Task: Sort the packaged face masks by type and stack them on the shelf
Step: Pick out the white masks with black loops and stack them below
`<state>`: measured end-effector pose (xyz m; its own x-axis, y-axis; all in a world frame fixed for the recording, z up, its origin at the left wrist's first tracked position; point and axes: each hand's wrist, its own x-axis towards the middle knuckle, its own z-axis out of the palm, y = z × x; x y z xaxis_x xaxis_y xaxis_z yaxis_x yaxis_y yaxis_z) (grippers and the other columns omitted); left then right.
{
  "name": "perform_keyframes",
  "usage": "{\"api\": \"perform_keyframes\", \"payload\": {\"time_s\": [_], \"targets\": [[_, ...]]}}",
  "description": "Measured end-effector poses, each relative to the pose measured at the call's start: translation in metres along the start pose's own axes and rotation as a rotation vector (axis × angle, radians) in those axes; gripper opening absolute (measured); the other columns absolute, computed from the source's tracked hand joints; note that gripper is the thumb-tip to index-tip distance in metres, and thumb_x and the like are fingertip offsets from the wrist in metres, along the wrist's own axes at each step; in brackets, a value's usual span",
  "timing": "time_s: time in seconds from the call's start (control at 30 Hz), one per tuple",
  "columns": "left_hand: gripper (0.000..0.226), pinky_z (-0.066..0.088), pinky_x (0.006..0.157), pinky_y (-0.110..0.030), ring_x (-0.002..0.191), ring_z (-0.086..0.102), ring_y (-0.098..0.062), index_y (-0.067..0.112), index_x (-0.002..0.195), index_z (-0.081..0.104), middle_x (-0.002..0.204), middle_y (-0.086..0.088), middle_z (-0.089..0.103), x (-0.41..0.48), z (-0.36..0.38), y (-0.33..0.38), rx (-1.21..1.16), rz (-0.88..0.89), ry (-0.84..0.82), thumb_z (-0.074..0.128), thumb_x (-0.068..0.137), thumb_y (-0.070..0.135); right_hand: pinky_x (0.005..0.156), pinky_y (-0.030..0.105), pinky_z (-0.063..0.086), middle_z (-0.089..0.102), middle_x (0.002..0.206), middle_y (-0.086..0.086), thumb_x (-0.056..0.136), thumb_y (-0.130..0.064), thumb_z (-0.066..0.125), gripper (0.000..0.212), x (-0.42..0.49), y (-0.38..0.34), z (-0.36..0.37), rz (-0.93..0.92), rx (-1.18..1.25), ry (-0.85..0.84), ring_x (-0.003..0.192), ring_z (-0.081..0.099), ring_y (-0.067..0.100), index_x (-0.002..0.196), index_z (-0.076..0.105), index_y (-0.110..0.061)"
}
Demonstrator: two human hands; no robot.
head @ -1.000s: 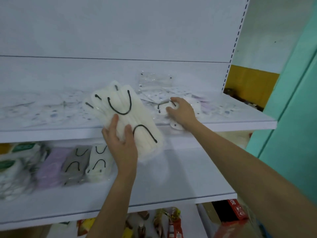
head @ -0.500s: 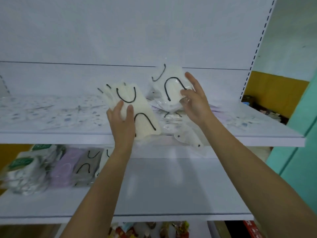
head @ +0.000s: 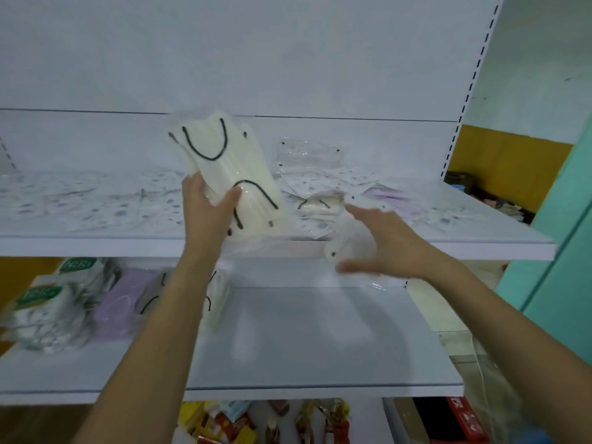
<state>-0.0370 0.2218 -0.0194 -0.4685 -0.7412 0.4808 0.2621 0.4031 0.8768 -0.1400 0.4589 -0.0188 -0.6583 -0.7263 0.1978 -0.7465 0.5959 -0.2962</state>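
My left hand (head: 205,209) grips a bundle of cream face mask packets with black ear loops (head: 230,168), raised and tilted above the upper shelf (head: 96,246). My right hand (head: 390,248) is at that shelf's front edge with fingers spread. Its index finger is above and its thumb below a blurred white mask packet (head: 347,243) that overhangs the edge. A loose pile of clear-wrapped mask packets (head: 317,174) lies behind on the upper shelf.
On the lower shelf (head: 304,347), at the left, stand green-labelled N95 packs (head: 41,299), purple masks (head: 118,302) and cream masks with black loops (head: 217,293). A teal wall is at the right. Colourful goods sit below.
The packet my right hand held up is no longer in it, and that hand has dropped to the shelf's front edge. My left hand has lifted the bundle higher.
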Motion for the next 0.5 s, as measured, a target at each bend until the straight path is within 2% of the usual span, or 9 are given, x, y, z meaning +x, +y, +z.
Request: {"api": "perform_keyframes", "payload": {"time_s": [0.07,0.13,0.23,0.3,0.33,0.37,0.4,0.43,0.5], "targets": [[0.035,0.045,0.100,-0.042,0.113,0.052,-0.018,0.021,0.113,0.048,0.120,0.000,0.043,-0.004,-0.012,-0.006,0.023,0.012,0.008,0.067,0.083,0.016,0.102,0.031,0.028,0.037,0.144,-0.004,0.076,-0.052,0.067,0.097,-0.010,0.010,0.012,-0.029,-0.247,-0.091,0.127,0.033,0.021,0.149,0.007,-0.030],[0.037,0.045,0.100,-0.042,0.113,0.053,-0.017,0.018,0.116,0.051,0.122,-0.002,0.045,-0.011,-0.021,-0.013,0.021,-0.002,0.035,0.068,0.083,0.017,0.089,0.028,0.038,0.052,0.132,-0.004,0.086,-0.026,0.061,0.075,-0.010,0.017,0.015,-0.091,-0.195,0.020,0.112,0.047,0.019,0.147,0.018,-0.028],[0.034,0.048,0.096,-0.047,0.110,0.056,-0.021,0.029,0.106,0.052,0.122,-0.003,0.049,-0.024,-0.035,-0.019,0.026,-0.021,0.068,0.071,0.078,0.026,0.067,0.004,0.039,0.067,0.099,0.004,0.088,0.001,0.049,0.051,-0.003,0.011,-0.003,-0.154,0.174,0.519,0.072,0.054,0.003,0.135,0.047,-0.018],[0.037,0.049,0.094,-0.048,0.109,0.058,-0.021,0.035,0.105,0.052,0.125,-0.005,0.052,-0.032,-0.042,-0.021,0.028,-0.059,0.066,0.071,0.073,0.034,0.077,-0.002,0.035,0.063,0.106,-0.005,0.086,0.004,0.044,0.046,0.015,0.002,-0.022,-0.255,0.221,0.921,0.083,0.055,-0.002,0.129,0.053,-0.009],[0.042,0.050,0.094,-0.046,0.110,0.058,-0.019,0.030,0.111,0.053,0.127,-0.005,0.053,-0.036,-0.044,-0.020,0.019,-0.070,0.053,0.072,0.074,0.031,0.085,0.003,0.034,0.063,0.112,-0.004,0.084,0.005,0.044,0.045,0.032,-0.003,-0.028,-0.302,0.176,1.021,0.092,0.055,0.003,0.127,0.055,-0.007],[0.047,0.051,0.093,-0.043,0.110,0.059,-0.018,0.023,0.120,0.051,0.129,-0.004,0.053,-0.040,-0.046,-0.020,0.010,-0.081,0.042,0.072,0.078,0.025,0.089,0.011,0.035,0.065,0.114,0.000,0.083,0.005,0.043,0.045,0.052,-0.008,-0.030,-0.352,0.119,1.017,0.099,0.056,0.012,0.125,0.056,-0.006],[0.051,0.052,0.092,-0.039,0.110,0.059,-0.016,0.018,0.127,0.047,0.129,-0.003,0.054,-0.044,-0.047,-0.019,-0.003,-0.091,0.037,0.071,0.081,0.018,0.093,0.018,0.034,0.066,0.116,0.005,0.083,0.001,0.044,0.045,0.073,-0.010,-0.027,-0.391,0.070,0.880,0.103,0.058,0.020,0.126,0.056,-0.005],[0.054,0.053,0.090,-0.034,0.110,0.059,-0.015,0.015,0.131,0.044,0.129,-0.001,0.055,-0.050,-0.049,-0.018,-0.020,-0.096,0.037,0.069,0.083,0.013,0.099,0.025,0.032,0.063,0.122,0.007,0.086,-0.007,0.044,0.046,0.093,-0.011,-0.020,-0.372,0.037,0.629,0.109,0.057,0.025,0.132,0.050,-0.007],[0.065,0.051,0.084,-0.016,0.115,0.053,-0.007,0.019,0.140,0.035,0.135,0.010,0.047,-0.063,-0.054,-0.014,-0.052,-0.090,0.029,0.066,0.084,0.006,0.114,0.035,0.020,0.043,0.144,0.004,0.096,-0.034,0.045,0.057,0.118,-0.014,0.001,-0.155,-0.036,0.023,0.132,0.041,0.022,0.147,0.026,-0.018]]}}
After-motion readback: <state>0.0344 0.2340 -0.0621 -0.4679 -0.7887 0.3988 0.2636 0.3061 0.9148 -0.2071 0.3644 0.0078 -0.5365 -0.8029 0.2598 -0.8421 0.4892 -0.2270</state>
